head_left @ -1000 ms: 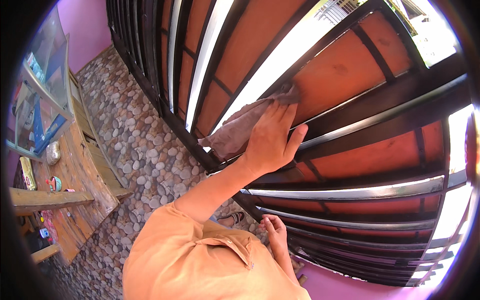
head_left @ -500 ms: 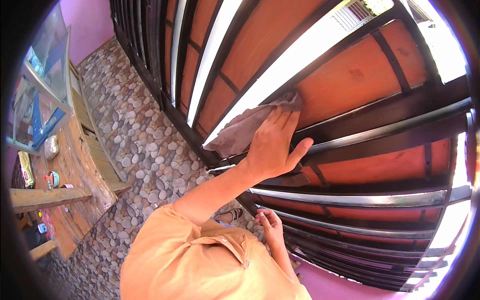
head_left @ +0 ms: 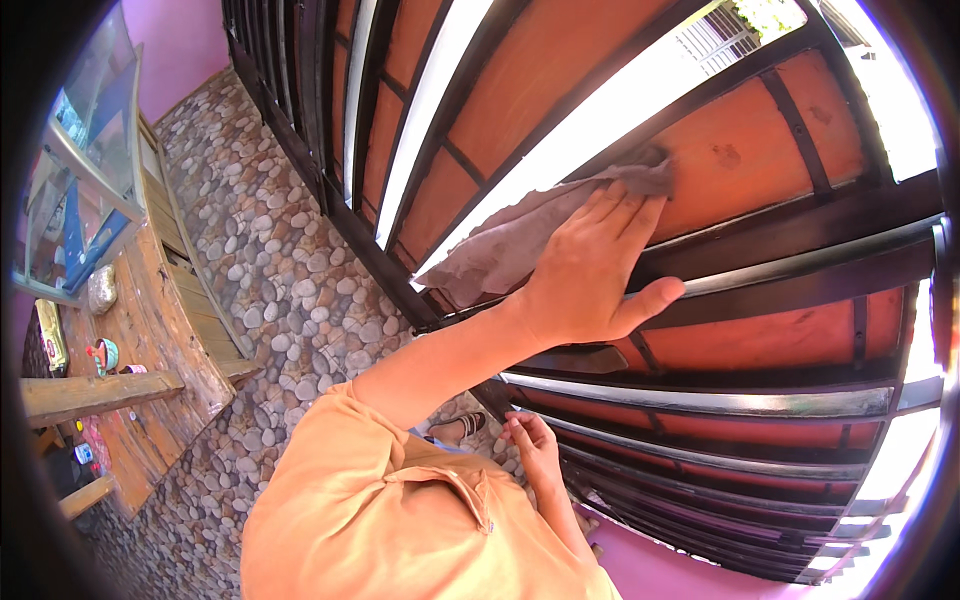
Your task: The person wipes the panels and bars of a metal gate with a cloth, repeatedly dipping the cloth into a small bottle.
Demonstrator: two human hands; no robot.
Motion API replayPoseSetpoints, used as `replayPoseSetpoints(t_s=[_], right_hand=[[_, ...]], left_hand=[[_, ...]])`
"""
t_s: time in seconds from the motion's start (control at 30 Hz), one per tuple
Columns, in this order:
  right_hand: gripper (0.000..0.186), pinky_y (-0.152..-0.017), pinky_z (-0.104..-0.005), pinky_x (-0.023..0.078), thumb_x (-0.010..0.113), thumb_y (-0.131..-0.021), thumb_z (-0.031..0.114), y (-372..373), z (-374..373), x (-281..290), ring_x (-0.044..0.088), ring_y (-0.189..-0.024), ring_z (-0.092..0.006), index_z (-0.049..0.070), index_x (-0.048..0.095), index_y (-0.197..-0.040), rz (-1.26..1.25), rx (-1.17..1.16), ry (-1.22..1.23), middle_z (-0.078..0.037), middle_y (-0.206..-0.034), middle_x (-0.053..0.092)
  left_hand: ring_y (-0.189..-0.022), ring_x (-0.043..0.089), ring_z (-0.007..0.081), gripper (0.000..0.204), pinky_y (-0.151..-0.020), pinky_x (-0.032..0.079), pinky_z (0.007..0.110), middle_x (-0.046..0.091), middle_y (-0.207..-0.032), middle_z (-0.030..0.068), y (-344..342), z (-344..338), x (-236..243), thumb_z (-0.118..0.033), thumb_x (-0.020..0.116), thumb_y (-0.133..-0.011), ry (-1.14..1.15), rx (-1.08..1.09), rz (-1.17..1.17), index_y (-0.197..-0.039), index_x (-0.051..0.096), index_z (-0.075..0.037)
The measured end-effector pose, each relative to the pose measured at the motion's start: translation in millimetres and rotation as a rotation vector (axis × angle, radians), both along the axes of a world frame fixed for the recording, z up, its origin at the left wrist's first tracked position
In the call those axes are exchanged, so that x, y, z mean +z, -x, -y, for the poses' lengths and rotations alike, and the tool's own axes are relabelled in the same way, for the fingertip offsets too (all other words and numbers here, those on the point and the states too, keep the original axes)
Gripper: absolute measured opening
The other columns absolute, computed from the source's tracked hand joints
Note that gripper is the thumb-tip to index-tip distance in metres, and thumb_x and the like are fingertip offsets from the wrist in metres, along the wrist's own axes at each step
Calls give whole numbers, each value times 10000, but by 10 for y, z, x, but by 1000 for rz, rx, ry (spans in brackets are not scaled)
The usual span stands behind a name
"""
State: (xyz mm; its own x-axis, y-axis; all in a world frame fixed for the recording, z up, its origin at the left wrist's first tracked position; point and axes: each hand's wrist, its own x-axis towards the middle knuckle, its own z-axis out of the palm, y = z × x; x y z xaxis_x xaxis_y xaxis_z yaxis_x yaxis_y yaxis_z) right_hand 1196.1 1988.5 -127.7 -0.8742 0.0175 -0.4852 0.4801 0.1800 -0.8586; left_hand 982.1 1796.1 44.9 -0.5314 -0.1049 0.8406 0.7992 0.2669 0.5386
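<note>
My left hand [head_left: 595, 265] lies flat on a greyish-brown cloth [head_left: 505, 245], its fingers stretched out and its thumb spread to the right. It presses the cloth against an orange panel [head_left: 745, 140] set between dark bars. The cloth's loose end trails down to the left, across a bright gap between bars. Lower down, my right hand [head_left: 535, 450] is closed beside the lower dark bars, thumb and fingertips brought together. Whatever those fingers may hold is too small to make out.
The dark-barred gate [head_left: 800, 225] with orange panels curves across the right side. To the left stands a worn wooden table [head_left: 185, 365] with small items on it, next to a glass-paned case [head_left: 90, 190]. Pebble-patterned flooring [head_left: 290, 270] runs between them; my sandalled foot [head_left: 455, 430] stands on it.
My left hand has slid the cloth to the right and slightly up along the orange panel. My right hand stays nearly where it was, shifting only a little.
</note>
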Motion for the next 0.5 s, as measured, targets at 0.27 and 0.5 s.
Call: replayPoseSetpoints(t_s=[0.27, 0.5], right_hand=[[250, -809, -256, 528, 649, -1022, 190, -36, -24, 4, 651, -873, -104, -23, 661, -1152, -46, -38, 4, -33, -971, 682], [225, -779, -256, 500, 627, -1032, 180, -120, -55, -22, 644, -842, -103, -9, 659, -1148, -44, -59, -27, -28, -923, 687]], left_hand=[[-1203, 515, 538, 713, -1054, 410, 539, 564, -1258, 346, -225, 7, -878, -491, 489, -1010, 118, -35, 269, -1346, 490, 137], [-1143, 542, 529, 786, -1016, 431, 535, 575, -1232, 345, -184, -34, -609, -562, 419, -1025, 71, 13, 206, -1346, 479, 153]])
